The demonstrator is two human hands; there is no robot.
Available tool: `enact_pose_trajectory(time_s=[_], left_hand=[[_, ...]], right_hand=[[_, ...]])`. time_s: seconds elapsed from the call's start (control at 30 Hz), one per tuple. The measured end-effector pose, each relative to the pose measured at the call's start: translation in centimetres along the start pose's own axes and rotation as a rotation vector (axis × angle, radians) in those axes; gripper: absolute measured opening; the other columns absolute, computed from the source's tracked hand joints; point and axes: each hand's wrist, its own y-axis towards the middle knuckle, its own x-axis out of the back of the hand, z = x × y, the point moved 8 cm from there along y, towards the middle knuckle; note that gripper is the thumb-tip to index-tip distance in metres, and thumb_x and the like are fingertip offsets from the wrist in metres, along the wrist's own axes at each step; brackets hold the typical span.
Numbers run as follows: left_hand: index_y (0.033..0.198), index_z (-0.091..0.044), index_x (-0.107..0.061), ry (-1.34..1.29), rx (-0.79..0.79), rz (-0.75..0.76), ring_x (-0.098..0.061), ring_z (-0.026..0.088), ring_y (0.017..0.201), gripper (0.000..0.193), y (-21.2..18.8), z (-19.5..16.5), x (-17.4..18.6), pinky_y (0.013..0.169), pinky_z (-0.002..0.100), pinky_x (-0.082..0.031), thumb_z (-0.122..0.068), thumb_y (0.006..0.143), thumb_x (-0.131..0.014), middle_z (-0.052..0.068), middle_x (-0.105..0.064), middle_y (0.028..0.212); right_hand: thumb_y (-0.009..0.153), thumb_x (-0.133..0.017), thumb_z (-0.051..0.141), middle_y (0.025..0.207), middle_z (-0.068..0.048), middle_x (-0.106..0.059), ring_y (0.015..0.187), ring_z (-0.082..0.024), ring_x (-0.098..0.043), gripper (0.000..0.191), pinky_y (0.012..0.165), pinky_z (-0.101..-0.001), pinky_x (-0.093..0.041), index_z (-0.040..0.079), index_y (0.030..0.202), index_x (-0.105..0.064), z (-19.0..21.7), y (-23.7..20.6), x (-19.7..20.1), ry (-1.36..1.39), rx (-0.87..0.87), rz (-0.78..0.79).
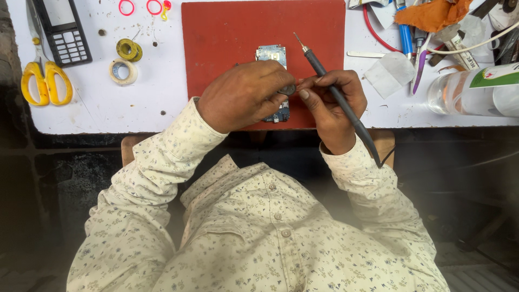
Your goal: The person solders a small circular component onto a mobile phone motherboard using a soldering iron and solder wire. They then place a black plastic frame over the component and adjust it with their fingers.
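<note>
Gripping a thin dark soldering iron (338, 97) pen-style, the right hand (331, 108) keeps its tip angled up and left over the red mat (227, 32). Left hand (243, 94) is curled narrow, pinching a small dark round part (288, 89) at the fingertips, right against the right hand's thumb. Blue circuit board (271, 54) lies on the mat, mostly hidden under the left hand. On the white tabletop (162, 103): yellow scissors (46, 81), tape rolls (125, 62), a keypad phone (60, 30) at left; clear bottle (470, 92) and loose tools at right.
</note>
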Motion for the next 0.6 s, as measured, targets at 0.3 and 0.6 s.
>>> enact_pose_trajectory(time_s=[0.3,0.6], left_hand=[[0.114,-0.002,-0.069,0.081,0.026,-0.007,-0.066,0.029,0.089,0.022,0.4,2.6,1.7,0.077,0.041,-0.054,-0.011,0.094,-0.074,0.011,-0.064,0.103],[0.113,-0.001,-0.071,0.085,0.088,0.028,-0.067,0.027,0.089,0.023,1.0,5.0,0.9,0.077,0.040,-0.055,-0.011,0.092,-0.077,0.010,-0.063,0.105]], right_hand=[[0.108,-0.067,-0.009,0.101,-0.013,-0.070,0.091,-0.014,-0.069,0.025,0.102,-0.0335,-0.061,0.005,0.120,-0.050,0.1,0.2,0.5,-0.018,0.044,-0.079],[0.113,-0.059,0.016,0.102,-0.013,-0.070,0.098,-0.020,-0.070,0.020,0.098,-0.0349,-0.060,0.002,0.127,-0.058,-0.1,0.4,1.0,0.026,0.002,-0.120]])
